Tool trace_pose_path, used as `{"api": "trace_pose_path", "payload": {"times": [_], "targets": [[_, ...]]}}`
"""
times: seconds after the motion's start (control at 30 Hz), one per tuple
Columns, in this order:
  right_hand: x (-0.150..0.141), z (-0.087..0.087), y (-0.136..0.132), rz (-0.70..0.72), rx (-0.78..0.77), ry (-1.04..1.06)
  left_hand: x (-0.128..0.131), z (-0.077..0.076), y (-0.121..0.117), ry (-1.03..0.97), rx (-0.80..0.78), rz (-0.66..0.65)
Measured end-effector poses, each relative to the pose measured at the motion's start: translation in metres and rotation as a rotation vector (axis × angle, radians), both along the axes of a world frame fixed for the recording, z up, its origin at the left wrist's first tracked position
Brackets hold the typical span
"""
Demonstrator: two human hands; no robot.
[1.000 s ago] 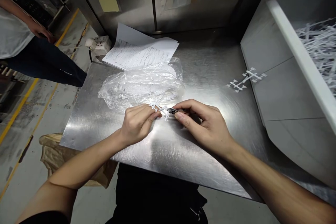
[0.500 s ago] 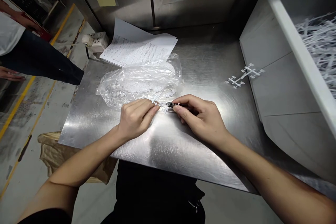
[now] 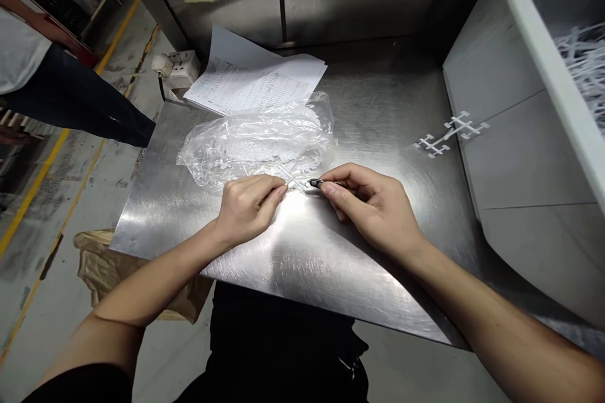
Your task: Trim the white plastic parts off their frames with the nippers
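Observation:
My left hand (image 3: 250, 208) is closed, its thumb and forefinger pinching a thin white plastic sprue (image 3: 297, 184) whose arms stick out toward the right. My right hand (image 3: 366, 201) grips what look like small dark metal nail clippers (image 3: 316, 183), with the tip close to the sprue's arms. Whether the jaws touch the plastic is too small to tell. Just behind both hands lies a clear plastic bag (image 3: 255, 138) with many small white pieces in it. Another branched white sprue (image 3: 451, 133) rests to the right on the steel table (image 3: 302, 252).
A large pale bin (image 3: 520, 138) full of white sprues (image 3: 586, 69) stands on the right. Printed sheets (image 3: 255, 79) and a power socket (image 3: 182, 69) are at the back left. Brown paper (image 3: 101, 271) lies below the left edge. A person (image 3: 70, 88) stands at far left.
The clippers have turned in my right fingers, and a small gap shows between them and my left fingertips. The whole view has shifted slightly.

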State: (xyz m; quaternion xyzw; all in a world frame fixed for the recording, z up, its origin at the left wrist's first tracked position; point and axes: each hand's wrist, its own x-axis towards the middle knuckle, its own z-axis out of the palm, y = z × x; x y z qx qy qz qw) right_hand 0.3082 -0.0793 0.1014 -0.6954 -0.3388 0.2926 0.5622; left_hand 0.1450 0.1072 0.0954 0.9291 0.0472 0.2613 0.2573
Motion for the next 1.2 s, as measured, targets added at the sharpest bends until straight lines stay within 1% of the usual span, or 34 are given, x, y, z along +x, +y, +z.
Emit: {"api": "trace_pose_path", "payload": {"times": [0.23, 0.53, 0.7, 0.8, 1.03, 1.2], "targets": [[-0.009, 0.008, -0.004, 0.058, 0.051, -0.024, 0.000, 0.000, -0.001, -0.086, 0.063, -0.022], [-0.009, 0.007, -0.006, 0.057, 0.047, -0.124, 0.001, 0.001, -0.002, -0.142, 0.122, -0.033], [-0.009, 0.006, -0.006, 0.055, 0.045, -0.126, 0.001, 0.000, -0.002, -0.146, 0.152, -0.030], [-0.011, 0.005, -0.004, 0.052, 0.040, -0.063, 0.000, -0.001, -0.002, -0.130, 0.161, -0.032], [-0.014, 0.002, 0.002, 0.054, 0.008, 0.247, -0.001, -0.004, -0.003, -0.030, 0.131, -0.011], [-0.012, 0.003, 0.002, 0.064, 0.002, 0.303, -0.001, -0.003, -0.004, 0.015, 0.040, -0.010]]}}
